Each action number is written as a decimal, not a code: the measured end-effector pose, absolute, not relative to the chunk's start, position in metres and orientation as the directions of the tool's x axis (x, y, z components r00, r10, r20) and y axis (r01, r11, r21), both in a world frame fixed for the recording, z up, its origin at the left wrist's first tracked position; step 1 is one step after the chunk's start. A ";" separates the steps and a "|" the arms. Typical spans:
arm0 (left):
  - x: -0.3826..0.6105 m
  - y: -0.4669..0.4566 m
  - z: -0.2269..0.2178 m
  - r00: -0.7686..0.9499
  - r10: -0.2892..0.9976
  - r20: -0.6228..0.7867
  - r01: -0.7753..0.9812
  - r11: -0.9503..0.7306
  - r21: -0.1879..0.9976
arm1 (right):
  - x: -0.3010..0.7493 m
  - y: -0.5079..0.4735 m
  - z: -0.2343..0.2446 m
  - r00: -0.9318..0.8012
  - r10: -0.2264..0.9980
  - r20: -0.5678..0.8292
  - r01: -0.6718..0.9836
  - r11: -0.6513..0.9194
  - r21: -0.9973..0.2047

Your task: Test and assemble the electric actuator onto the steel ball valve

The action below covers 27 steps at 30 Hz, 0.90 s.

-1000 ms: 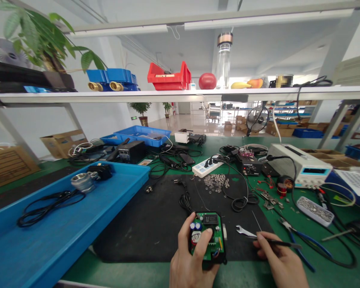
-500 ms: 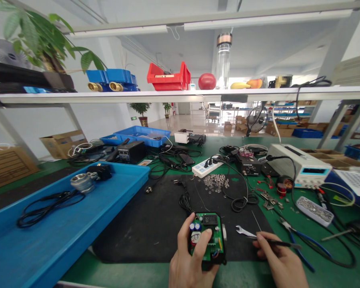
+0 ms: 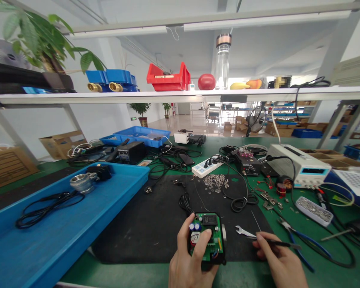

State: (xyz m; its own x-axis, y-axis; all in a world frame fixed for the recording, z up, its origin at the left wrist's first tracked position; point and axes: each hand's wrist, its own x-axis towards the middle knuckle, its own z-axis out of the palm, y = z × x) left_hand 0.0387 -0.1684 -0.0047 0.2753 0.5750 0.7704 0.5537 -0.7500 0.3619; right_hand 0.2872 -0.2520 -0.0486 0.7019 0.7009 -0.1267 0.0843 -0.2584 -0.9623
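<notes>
The green counter (image 3: pixel 132 274) shows a sliver of front edge around eight o'clock from the circuit-board unit (image 3: pixel 215 244). Open room on the black mat (image 3: pixel 138 232) runs toward nine, up to the blue tray (image 3: pixel 30 252). The left hand (image 3: pixel 192 260), at seven, has its grip closed on the unit, by the mat's near edge: component face up, long axis roughly twelve to six. Between three and four, the right hand (image 3: pixel 280 256) pinches a black-handled tool (image 3: pixel 288 244) in a narrow grip. Toward three is the wrench (image 3: pixel 243 231), open end toward ten. The hands hide part of the unit's face and the tool's middle; both run off the bottom. Whether the unit touches the mat cannot be told.
</notes>
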 end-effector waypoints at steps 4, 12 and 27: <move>0.038 -0.168 -0.004 0.279 0.565 0.776 0.555 -0.755 0.350 | 0.288 -0.251 -0.051 0.694 0.710 -0.120 0.097 -0.257 -0.962; 0.041 -0.168 -0.008 0.239 0.526 0.816 0.531 -0.774 0.344 | 0.289 -0.252 -0.053 0.695 0.707 -0.133 0.085 -0.264 -0.961; 0.041 -0.172 -0.011 0.248 0.557 0.792 0.589 -0.737 0.333 | 0.291 -0.252 -0.050 0.710 0.692 -0.131 0.088 -0.272 -0.958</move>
